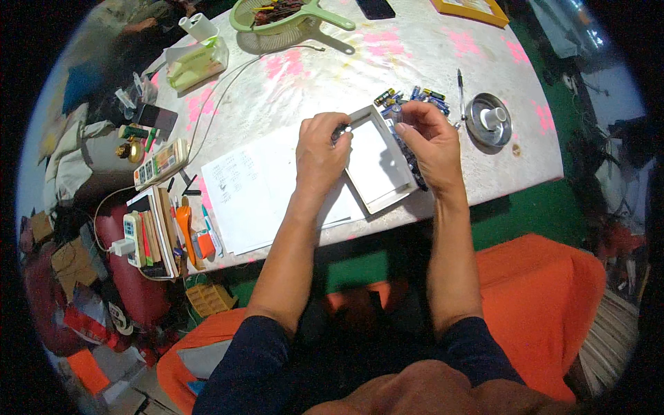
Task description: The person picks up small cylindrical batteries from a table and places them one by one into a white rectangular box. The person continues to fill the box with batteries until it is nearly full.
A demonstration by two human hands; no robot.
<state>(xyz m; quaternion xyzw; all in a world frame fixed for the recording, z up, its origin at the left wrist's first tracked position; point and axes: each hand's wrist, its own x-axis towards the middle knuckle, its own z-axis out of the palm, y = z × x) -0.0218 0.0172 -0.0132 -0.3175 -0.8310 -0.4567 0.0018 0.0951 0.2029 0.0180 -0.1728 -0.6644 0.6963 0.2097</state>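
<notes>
My left hand (322, 150) is closed around a small dark and silvery object, perhaps batteries, at the left edge of a shallow white box (381, 161). In my right hand (433, 145) a blue cylindrical battery (396, 113) is pinched between thumb and fingers, above the box's right edge. Behind that hand lies a loose pile of batteries (415, 98), blue ones and black-and-gold ones. More dark batteries lie along the box's right side, partly hidden by my right hand. Handwritten paper sheets (249, 192) are spread left of the box and partly beneath it.
A round metal dish (487, 136) with a white roll inside stands at the right, beside a pen (460, 93). A green strainer (290, 23), a phone (375, 8) and a tissue pack (197, 65) lie farther back. Books (158, 228) and a power strip (162, 163) line the left edge.
</notes>
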